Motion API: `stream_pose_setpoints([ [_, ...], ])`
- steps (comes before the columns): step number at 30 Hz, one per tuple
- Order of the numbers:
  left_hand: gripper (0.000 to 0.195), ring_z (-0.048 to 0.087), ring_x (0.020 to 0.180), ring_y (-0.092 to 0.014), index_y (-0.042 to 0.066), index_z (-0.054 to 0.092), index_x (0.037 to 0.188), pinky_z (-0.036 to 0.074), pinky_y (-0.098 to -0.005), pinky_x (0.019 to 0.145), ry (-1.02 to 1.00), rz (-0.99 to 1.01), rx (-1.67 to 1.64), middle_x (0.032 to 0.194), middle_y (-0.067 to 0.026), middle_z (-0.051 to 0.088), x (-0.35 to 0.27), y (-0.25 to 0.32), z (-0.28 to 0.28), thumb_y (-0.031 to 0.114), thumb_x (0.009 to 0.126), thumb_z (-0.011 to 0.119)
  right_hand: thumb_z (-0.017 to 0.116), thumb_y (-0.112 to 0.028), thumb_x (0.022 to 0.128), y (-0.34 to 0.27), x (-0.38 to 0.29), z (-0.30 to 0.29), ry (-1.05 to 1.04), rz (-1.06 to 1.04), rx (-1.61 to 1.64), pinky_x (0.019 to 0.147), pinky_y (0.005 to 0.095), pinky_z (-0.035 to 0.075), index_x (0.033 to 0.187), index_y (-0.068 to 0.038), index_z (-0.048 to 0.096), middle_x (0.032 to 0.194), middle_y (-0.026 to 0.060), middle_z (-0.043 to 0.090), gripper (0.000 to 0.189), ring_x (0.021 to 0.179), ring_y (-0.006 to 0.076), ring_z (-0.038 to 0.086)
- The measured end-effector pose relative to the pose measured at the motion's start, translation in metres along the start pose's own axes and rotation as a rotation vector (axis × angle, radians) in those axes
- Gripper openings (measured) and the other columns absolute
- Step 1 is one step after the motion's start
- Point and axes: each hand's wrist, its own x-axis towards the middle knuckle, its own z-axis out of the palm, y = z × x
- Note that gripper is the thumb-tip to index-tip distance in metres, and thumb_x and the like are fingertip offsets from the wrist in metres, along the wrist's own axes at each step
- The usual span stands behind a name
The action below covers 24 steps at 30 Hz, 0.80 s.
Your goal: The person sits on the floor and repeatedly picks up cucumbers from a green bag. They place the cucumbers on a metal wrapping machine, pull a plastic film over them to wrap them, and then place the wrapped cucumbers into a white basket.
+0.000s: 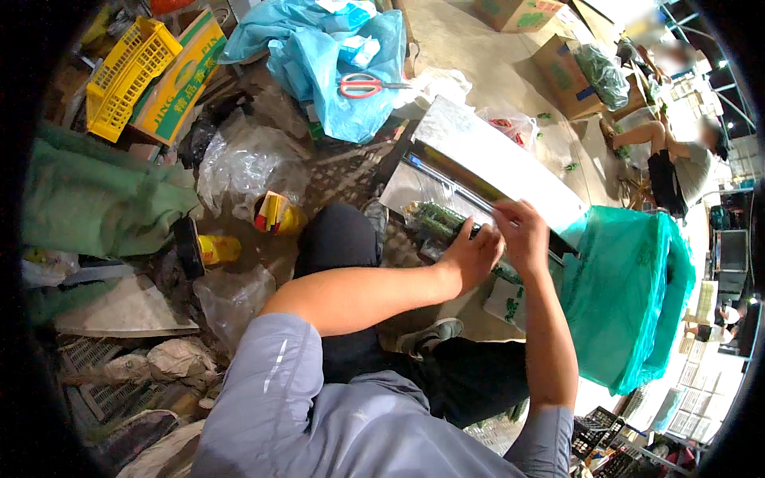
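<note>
A bundle of leafy green vegetables (439, 220) in clear plastic lies along the near side of a metal-cased machine (508, 164) with a long slot. A shiny metal bar (448, 181) runs along that slot. My left hand (473, 256) is at the right end of the bundle, fingers bent and partly apart. Just right of it, my right hand (525, 234) has its thumb and fingertips pinched together by the bar. Any thin film between the fingertips is too blurred to make out. The fingers hide part of the bar and the bundle's end.
A teal plastic-covered bin (621, 293) stands close right. Red-handled scissors (364, 86) lie on blue plastic sheeting (299, 60). Yellow tape rolls (281, 216), clear plastic (251, 167) and a yellow crate (128, 77) are at left. A seated person (681, 158) is at far right.
</note>
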Motion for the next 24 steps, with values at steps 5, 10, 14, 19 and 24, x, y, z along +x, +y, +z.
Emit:
stream_pose_setpoints([
  [5,0.054,0.041,0.147,-0.031,0.004,0.043,0.155,0.029,-0.0588,0.121,0.051,0.01,-0.558,0.153,-0.0162,0.049,-0.007,0.006,0.008,0.021,0.104,0.05,0.072,-0.02,0.089,-0.03,0.082,0.096,-0.149,-0.383,-0.133,0.08,0.0497,0.056,0.098,-0.011,0.076,0.096,0.0145,0.069,0.014,0.091,0.0397,0.069],
  [10,0.048,0.043,0.145,-0.028,0.008,0.045,0.152,0.034,-0.0409,0.121,0.309,-0.178,-1.181,0.151,-0.0138,0.053,0.0,0.021,0.031,0.024,0.107,0.049,0.071,-0.022,0.088,-0.041,0.108,0.131,-0.188,-0.33,-0.185,0.081,0.05,0.057,0.096,-0.01,0.076,0.097,0.0167,0.07,0.015,0.091,0.041,0.07],
  [14,0.051,0.046,0.143,-0.031,0.007,0.045,0.153,0.032,-0.0482,0.122,0.104,-0.237,-1.241,0.153,-0.0133,0.052,0.001,0.016,0.01,0.023,0.105,0.052,0.068,-0.019,0.087,-0.029,0.098,0.119,-0.163,-0.364,-0.29,0.08,0.0507,0.058,0.085,-0.008,0.069,0.099,0.0162,0.07,0.011,0.093,0.0406,0.071],
  [19,0.064,0.03,0.154,-0.039,0.0,0.039,0.158,0.02,-0.0665,0.123,-0.199,0.067,-0.078,0.166,-0.0227,0.033,0.011,0.01,-0.004,0.023,0.099,0.052,0.065,-0.015,0.088,0.031,0.061,0.044,-0.219,-0.214,-0.496,0.077,0.0505,0.059,0.089,-0.01,0.071,0.098,0.0147,0.071,0.008,0.09,0.0406,0.072],
  [24,0.071,0.031,0.153,-0.035,0.001,0.029,0.163,0.023,-0.0606,0.124,0.007,0.076,-0.036,0.166,-0.0207,0.033,0.009,0.005,0.004,0.021,0.099,0.053,0.062,-0.015,0.092,0.123,-0.011,-0.062,-0.163,0.02,-0.86,0.075,0.0512,0.059,0.096,-0.009,0.07,0.101,0.0132,0.072,0.011,0.09,0.0396,0.073],
])
